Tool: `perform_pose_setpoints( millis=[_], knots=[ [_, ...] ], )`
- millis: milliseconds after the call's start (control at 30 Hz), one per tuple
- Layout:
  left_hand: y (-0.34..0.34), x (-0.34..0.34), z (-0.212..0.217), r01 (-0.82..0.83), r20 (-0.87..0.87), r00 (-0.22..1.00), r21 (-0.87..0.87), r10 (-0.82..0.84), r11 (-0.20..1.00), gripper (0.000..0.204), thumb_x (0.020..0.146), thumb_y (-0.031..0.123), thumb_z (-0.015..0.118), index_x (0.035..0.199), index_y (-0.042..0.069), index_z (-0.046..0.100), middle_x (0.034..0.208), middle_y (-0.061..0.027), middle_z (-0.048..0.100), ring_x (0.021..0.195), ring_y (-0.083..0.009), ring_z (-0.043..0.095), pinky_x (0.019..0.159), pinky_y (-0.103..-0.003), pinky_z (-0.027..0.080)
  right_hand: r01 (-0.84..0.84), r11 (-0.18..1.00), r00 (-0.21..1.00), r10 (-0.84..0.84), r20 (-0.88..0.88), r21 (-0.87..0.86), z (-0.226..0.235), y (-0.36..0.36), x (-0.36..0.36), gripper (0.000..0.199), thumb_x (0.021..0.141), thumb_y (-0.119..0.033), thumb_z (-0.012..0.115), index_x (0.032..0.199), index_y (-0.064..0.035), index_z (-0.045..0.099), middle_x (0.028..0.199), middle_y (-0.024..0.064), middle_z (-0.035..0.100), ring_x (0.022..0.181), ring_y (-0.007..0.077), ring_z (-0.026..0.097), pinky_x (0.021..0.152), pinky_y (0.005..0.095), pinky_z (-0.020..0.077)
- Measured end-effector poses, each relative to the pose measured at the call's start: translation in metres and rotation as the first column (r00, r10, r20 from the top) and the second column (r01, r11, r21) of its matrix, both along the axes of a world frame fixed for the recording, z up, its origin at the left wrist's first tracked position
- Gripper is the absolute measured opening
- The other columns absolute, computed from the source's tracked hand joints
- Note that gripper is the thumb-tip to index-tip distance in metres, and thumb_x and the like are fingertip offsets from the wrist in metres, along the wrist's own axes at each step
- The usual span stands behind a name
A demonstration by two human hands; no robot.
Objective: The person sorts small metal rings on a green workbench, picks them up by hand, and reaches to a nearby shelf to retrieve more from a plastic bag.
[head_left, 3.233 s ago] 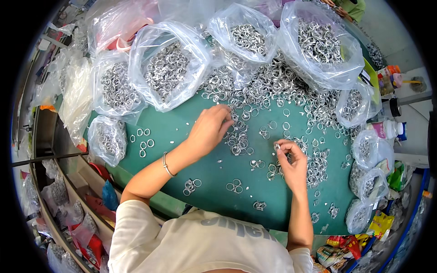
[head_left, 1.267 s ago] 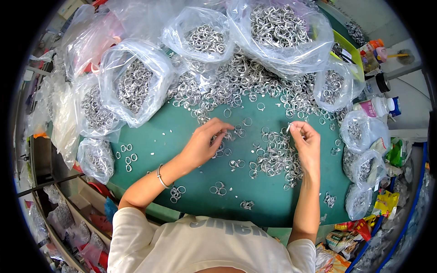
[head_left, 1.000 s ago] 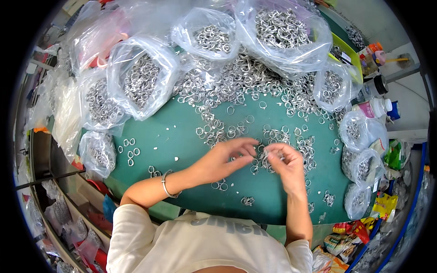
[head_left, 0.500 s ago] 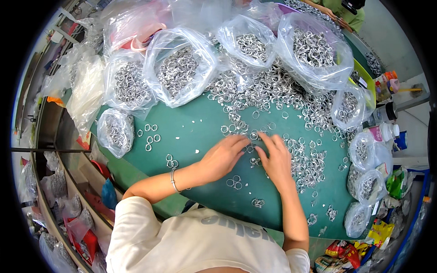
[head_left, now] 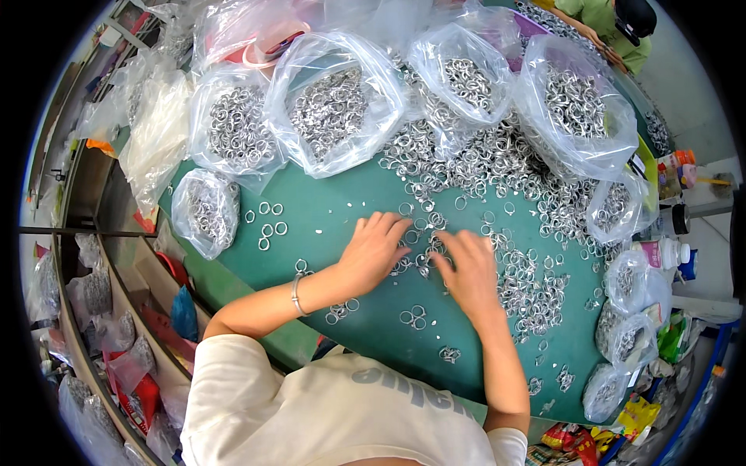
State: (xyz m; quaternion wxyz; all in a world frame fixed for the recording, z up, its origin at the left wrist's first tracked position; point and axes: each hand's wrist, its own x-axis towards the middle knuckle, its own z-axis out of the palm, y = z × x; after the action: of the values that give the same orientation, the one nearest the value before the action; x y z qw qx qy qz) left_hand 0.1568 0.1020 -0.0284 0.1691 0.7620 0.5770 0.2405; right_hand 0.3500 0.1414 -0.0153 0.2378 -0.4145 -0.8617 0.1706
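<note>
Silver metal rings lie loose on a green tabletop (head_left: 373,342). My left hand (head_left: 371,250), with a bangle (head_left: 295,293) at its wrist, is over the table with fingers stretched and thumb apart. Beside its fingertips is a loose cluster of rings (head_left: 420,224). Across from it, my right hand (head_left: 466,268) reaches down onto the same cluster. Its thumb and fingers are spread, the fingertips at or touching some rings; whether one is pinched is hard to make out. Small sets of rings (head_left: 413,317) lie nearer my body, and others (head_left: 272,229) sit to the left.
A large heap of rings (head_left: 497,163) covers the back. Open clear plastic bags of rings (head_left: 334,109) line the far edge, with smaller bags (head_left: 608,392) down the right. Compartmented shelves (head_left: 116,311) stand at left. Another person (head_left: 614,31) works at the far right.
The view has shifted slightly, moving the scene rightward. My left hand has drawn away to the left from the ring cluster, its fingers more spread. My right hand stays by the rings.
</note>
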Motion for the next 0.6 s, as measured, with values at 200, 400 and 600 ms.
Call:
perform_pose_setpoints(
  millis=[200,400,600],
  knots=[
    [0.009,0.004,-0.011,0.013,-0.127,0.992,-0.076,-0.023,0.997,0.032,0.077,0.011,0.068,0.106,0.005,0.054,0.104,-0.0086,0.052,0.094,-0.0266,0.049,0.073,-0.035,0.036,0.080,0.994,0.987,-0.088,0.131,0.070,-0.008,0.009,0.019,0.006,0.075,-0.006,0.066,0.080,-0.0042,0.062,0.078,0.0084,0.052,0.077,0.0251,0.055,0.070,0.0375,0.0373],
    [0.004,-0.010,-0.002,-0.022,0.161,0.986,-0.072,0.033,0.997,0.025,0.079,0.008,0.066,0.102,0.005,0.057,0.103,-0.0094,0.051,0.095,-0.0280,0.050,0.078,-0.038,0.037,0.096,0.995,0.995,-0.095,0.038,-0.029,0.010,0.001,0.010,0.020,0.072,-0.009,0.071,0.088,-0.0036,0.061,0.081,0.0082,0.054,0.077,0.0266,0.054,0.069,0.0368,0.0366],
    [-0.008,-0.028,-0.008,0.060,0.088,0.995,-0.151,-0.047,0.987,0.026,0.081,0.006,0.063,0.106,0.002,0.056,0.103,-0.0111,0.052,0.091,-0.0274,0.054,0.075,-0.037,0.043,-0.097,0.989,0.987,0.110,0.121,-0.110,0.001,-0.014,-0.004,0.029,0.070,-0.011,0.073,0.095,-0.0042,0.060,0.083,0.0078,0.053,0.083,0.0248,0.054,0.070,0.0366,0.0373]
  ],
)
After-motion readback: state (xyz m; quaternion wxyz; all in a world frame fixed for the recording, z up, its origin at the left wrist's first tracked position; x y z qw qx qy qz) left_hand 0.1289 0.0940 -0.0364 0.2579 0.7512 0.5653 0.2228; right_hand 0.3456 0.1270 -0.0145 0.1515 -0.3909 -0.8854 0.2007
